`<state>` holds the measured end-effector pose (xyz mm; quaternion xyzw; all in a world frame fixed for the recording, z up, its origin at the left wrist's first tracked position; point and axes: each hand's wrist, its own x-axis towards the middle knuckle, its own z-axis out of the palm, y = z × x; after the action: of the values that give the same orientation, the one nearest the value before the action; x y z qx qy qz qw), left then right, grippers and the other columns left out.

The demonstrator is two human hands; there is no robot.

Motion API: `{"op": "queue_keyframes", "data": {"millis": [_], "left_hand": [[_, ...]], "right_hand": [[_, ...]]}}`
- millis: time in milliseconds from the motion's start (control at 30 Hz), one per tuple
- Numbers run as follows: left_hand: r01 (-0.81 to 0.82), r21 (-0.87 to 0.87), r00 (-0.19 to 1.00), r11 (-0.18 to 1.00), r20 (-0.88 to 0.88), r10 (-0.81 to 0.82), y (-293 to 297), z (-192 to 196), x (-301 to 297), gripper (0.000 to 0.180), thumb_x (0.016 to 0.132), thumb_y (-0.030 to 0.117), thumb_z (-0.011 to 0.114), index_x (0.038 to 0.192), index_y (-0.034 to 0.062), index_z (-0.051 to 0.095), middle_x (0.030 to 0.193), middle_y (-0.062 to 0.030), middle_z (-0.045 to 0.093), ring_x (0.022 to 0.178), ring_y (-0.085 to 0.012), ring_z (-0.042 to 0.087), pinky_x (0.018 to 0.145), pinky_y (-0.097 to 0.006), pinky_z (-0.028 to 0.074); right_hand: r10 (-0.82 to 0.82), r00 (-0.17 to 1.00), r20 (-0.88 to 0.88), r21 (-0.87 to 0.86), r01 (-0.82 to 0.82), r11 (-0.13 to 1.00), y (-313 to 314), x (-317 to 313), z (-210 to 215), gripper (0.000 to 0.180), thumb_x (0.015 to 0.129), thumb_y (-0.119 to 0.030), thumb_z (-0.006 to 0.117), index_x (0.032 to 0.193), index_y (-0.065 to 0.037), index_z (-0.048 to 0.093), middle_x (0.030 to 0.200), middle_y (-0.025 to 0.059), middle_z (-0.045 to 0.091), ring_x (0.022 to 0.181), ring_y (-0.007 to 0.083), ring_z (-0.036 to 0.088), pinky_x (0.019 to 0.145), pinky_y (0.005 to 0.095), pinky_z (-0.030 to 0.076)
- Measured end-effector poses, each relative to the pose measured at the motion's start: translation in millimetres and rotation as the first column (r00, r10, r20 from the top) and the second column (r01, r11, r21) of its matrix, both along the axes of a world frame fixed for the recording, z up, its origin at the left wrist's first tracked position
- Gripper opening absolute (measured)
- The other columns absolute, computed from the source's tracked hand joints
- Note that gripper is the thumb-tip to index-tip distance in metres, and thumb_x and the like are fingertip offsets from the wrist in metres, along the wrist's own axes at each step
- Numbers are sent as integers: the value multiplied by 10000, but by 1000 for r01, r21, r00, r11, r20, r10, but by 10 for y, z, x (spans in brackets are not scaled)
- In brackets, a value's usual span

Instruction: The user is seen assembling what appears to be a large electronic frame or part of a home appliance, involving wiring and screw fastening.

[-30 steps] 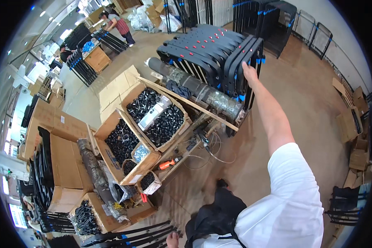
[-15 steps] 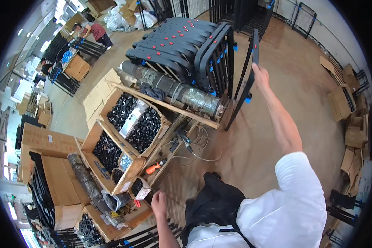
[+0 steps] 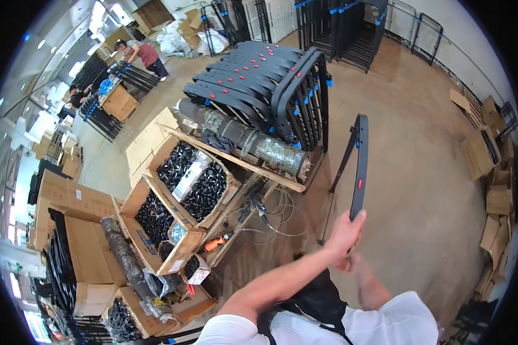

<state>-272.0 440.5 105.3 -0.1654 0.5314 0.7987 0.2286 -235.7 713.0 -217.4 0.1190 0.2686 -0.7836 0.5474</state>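
Note:
A black tubular frame [image 3: 360, 167] with a red insert and blue pieces stands upright in front of me. Its legs reach down toward the floor on the left. My left hand [image 3: 345, 233] crosses my body and is closed round the near end of its top bar. Just below, my right hand [image 3: 351, 264] is curled closed at the frame's near side, partly hidden by the left wrist. Several similar frames [image 3: 253, 69] with red inserts stand packed in a row to the far left of my hands.
A wooden cart holds cardboard boxes of black caps [image 3: 210, 190], a film-wrapped roll [image 3: 253, 141], and an orange-handled power tool [image 3: 216, 241] beside a coiled hose [image 3: 279, 215]. Cartons [image 3: 480, 149] line the right wall. Two people [image 3: 147, 57] work at the far left.
The frame has come nearer to me and turned. My left hand has moved from beside the cart onto it. My right hand has drawn back from its top to below my left.

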Motion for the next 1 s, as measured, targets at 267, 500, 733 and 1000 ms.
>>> {"op": "queue_keyframes", "data": {"millis": [267,500,733,1000], "left_hand": [[-29,50,999,998,-44,31,-1102,185,961,336,998,393,750,941,103,592,605,74,490,453,-40,427,398,-262,307],[-585,-191,810,788,-94,578,-3476,403,2731,256,962,302,799,968,86,661,618,75,515,437,-34,441,407,-239,315],[-743,-660,327,-113,-505,799,-5161,-334,4330,304,1008,284,701,924,-7,691,712,-19,648,594,-103,558,551,-308,436],[-699,-696,91,-168,-319,943,-6193,-1334,6096,262,1021,242,673,846,49,641,628,40,524,499,-76,465,453,-295,367]], "right_hand": [[-399,887,-231,275,453,848,-2190,686,112,784,1003,-775,404,1183,-64,680,1075,125,734,940,287,719,855,457,617],[-559,823,-99,540,517,664,-2519,646,820,378,1025,-537,535,981,-176,639,898,51,713,705,202,663,508,327,466],[-471,525,-709,214,796,566,-2071,-654,2431,234,1051,-294,634,1095,-64,642,1037,58,696,975,191,655,942,363,539],[-33,581,-813,300,467,832,-4613,-862,3249,149,1014,-225,651,978,-85,615,892,36,630,789,173,626,743,347,545]]}}
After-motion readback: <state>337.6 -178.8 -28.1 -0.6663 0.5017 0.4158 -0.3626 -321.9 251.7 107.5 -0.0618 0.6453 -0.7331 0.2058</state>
